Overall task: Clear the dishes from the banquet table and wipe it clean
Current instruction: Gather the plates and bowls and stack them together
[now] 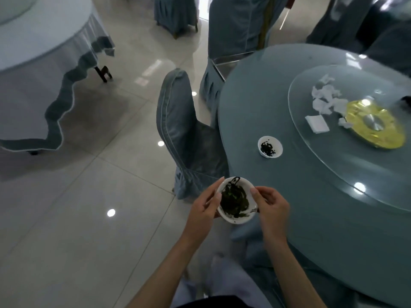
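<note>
White porcelain bowl [245,185], smeared with dark green leftovers, sits between both hands off the near edge of the worktop [311,207], above the tiled floor [89,207]. We grip it with the left hand [203,207] and the right hand [272,207], fingers [215,192] curled on opposite sides of its rim. A covered chair [184,134] stands against the worktop just beyond the bowl. A second small bowl [278,145] rests on the worktop beside the glass turntable [329,143], which carries crumpled napkins [324,96] and a gold hub [375,130].
</note>
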`<state>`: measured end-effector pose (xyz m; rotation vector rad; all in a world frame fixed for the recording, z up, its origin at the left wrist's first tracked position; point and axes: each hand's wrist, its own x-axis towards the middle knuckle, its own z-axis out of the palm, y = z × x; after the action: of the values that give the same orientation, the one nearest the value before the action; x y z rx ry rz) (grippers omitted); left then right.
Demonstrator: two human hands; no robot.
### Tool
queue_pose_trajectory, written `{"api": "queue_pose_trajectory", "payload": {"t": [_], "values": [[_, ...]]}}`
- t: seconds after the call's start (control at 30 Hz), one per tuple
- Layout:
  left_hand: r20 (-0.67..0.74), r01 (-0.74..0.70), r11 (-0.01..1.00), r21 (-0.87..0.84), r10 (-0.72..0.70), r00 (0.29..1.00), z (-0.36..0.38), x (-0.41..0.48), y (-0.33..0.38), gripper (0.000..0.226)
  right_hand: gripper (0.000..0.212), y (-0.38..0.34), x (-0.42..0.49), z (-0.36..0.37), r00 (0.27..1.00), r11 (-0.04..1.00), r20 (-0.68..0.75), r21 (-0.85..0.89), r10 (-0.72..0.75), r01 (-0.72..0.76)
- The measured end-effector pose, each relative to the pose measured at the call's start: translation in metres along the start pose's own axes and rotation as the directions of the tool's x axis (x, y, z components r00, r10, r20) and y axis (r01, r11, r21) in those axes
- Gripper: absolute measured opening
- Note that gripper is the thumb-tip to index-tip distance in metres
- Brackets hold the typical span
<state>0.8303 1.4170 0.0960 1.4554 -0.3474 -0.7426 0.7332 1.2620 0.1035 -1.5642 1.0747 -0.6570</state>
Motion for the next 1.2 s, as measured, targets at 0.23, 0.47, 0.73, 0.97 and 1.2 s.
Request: {"api": "queue_pose_trajectory", "payload": {"t": [0.23,0.47,0.73,0.97,1.2], "values": [[0.105,0.012,0.99,0.139,-0.027,0.994,0.007,0.075,-0.004,0.041,0.006,0.01,0.059,0.013,0.996,0.995,-0.061,0.072,0.066,-0.062],[0.067,0.095,0.983,0.159,-0.107,0.992,0.028,0.165,0.009,0.04,0.014,0.029,0.169,0.021,0.982,0.973,0.034,0.133,0.187,-0.19],[-0.076,0.184,0.978,0.094,-0.177,0.981,0.047,0.244,0.028,0.041,0.058,0.081,0.28,0.003,0.962,0.944,-0.124,-0.2,0.242,-0.263],[-0.085,0.214,0.965,0.151,-0.203,0.975,0.051,0.284,0.036,0.04,0.036,0.1,0.31,0.007,0.892,0.895,-0.193,-0.11,0.408,-0.433],[-0.082,0.214,0.96,0.179,-0.202,0.976,0.037,0.301,0.04,0.039,0.015,0.103,0.321,0.023,0.862,0.886,-0.273,-0.063,0.428,-0.46]]}}
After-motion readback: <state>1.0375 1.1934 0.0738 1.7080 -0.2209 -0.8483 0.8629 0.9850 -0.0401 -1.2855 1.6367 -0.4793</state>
